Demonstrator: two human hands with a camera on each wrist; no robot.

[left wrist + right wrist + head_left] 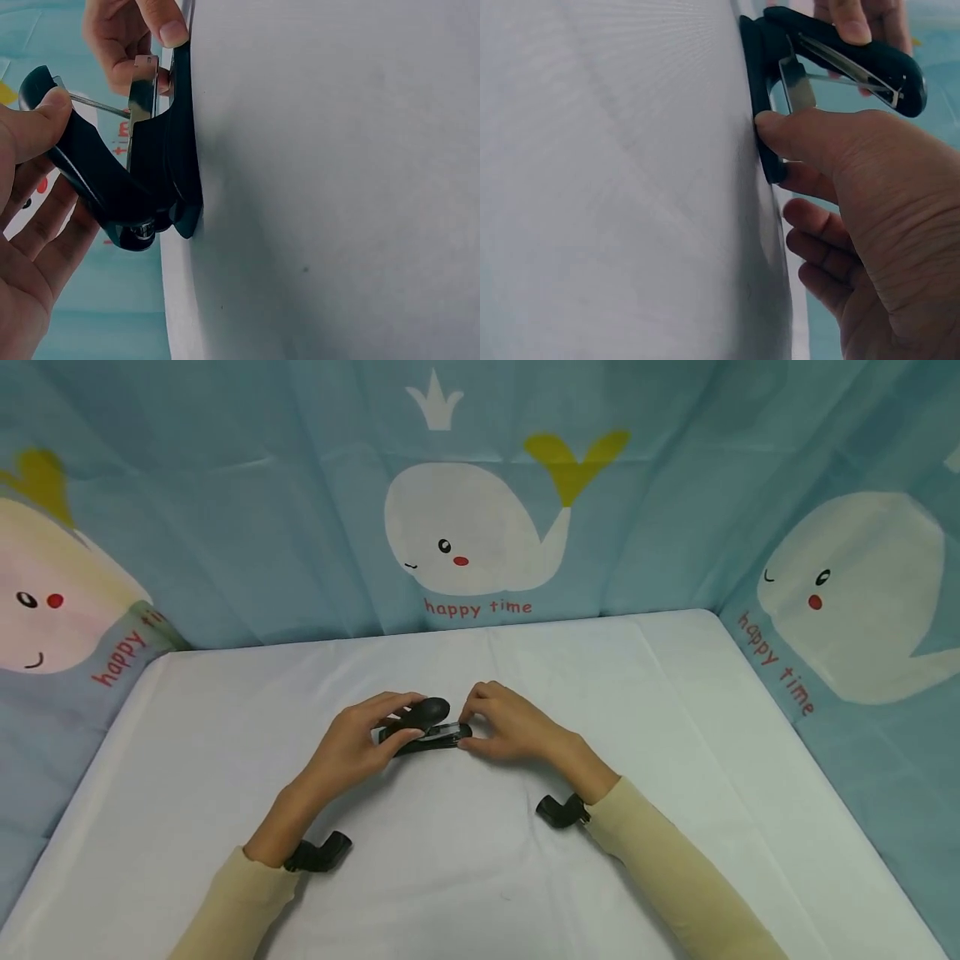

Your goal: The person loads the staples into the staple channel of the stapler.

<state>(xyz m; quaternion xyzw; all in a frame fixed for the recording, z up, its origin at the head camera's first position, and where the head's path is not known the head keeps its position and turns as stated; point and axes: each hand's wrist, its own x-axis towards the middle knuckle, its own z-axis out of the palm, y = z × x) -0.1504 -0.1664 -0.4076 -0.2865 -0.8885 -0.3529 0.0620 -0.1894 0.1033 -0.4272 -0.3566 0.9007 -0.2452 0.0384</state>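
A black stapler point(426, 714) rests on the white cloth with its top arm swung up from its base. In the left wrist view, a thin metal rod joins the raised arm point(90, 161) to the metal staple channel point(142, 88). My left hand point(360, 735) grips the raised arm between thumb and fingers. At the other end, my right hand point(510, 722) pinches the front of the stapler's base point(759, 90), thumb on the near side. Its other fingers curl loosely below, as the right wrist view shows.
White cloth point(480, 860) covers the table. Behind and at both sides hangs a blue curtain point(300, 543) printed with whales. Black wrist cameras point(321, 853) are strapped at both sleeves' ends.
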